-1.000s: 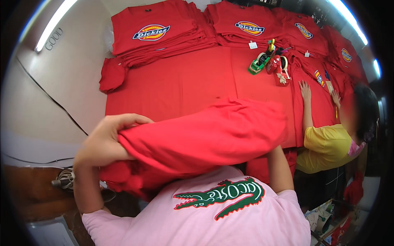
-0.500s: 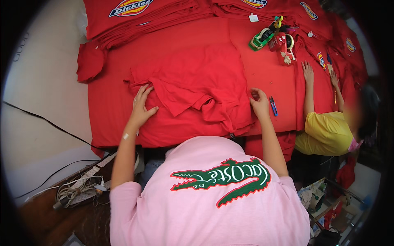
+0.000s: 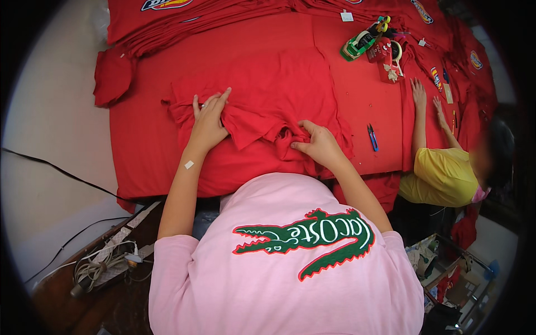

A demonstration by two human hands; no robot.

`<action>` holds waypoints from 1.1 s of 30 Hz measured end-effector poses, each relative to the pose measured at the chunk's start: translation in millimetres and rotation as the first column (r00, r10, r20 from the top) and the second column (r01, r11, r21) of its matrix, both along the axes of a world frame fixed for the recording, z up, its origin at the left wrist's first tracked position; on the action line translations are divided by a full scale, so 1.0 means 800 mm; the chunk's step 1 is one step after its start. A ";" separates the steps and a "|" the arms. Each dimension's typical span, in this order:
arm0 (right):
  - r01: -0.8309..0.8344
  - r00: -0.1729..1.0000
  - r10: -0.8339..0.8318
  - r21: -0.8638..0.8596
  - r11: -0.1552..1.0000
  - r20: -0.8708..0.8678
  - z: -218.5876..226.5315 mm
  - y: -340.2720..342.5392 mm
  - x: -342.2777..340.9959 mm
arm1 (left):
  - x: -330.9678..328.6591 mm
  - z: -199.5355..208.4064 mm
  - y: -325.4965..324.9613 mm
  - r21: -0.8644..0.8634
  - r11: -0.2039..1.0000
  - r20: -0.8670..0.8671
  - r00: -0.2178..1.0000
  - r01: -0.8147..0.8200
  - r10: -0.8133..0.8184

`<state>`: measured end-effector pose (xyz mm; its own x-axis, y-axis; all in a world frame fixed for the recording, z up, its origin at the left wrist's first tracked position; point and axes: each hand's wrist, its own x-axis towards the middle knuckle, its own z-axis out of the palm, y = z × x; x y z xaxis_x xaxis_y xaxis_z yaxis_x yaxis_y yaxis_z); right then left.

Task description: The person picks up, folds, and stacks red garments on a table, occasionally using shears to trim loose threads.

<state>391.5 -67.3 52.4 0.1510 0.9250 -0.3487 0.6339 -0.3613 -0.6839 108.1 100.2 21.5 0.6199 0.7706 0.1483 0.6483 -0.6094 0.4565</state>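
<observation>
A loosely bunched red shirt (image 3: 254,120) lies in front of me on a larger spread of red cloth (image 3: 151,139). On its left part rests my left hand (image 3: 210,124), its fingers stretched and apart. At the shirt's right side, next to a rolled, dark-looking opening in the fabric, my right hand (image 3: 321,144) pinches the cloth between thumb and fingers. The folds partly hide what lies under the fingertips. Blue-handled thread snips (image 3: 372,138) lie on the red surface to the right of my right hand.
Stacked red shirts (image 3: 223,28) line the far edge. A green tape dispenser (image 3: 356,47) and a red holder (image 3: 385,58) with tools stand far right. Beside them, a person in a yellow top (image 3: 441,173) has both hands on red garments. Coiled cables (image 3: 100,265) lie lower left.
My right hand has moved left from the shirt's edge onto its bunched opening and now pinches cloth there. My left hand has shifted right and a little farther away, onto the shirt.
</observation>
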 end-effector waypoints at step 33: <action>0.504 0.592 -0.299 0.054 0.862 -0.748 -0.007 0.094 0.125 | -0.089 0.119 0.034 -0.219 0.858 0.578 0.647 -0.465 0.498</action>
<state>491.8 8.1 46.9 0.3367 0.8948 -0.2932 -0.2366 -0.2211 -0.9461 36.5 127.8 116.6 -0.0468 0.9509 0.3058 0.4267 -0.2578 0.8669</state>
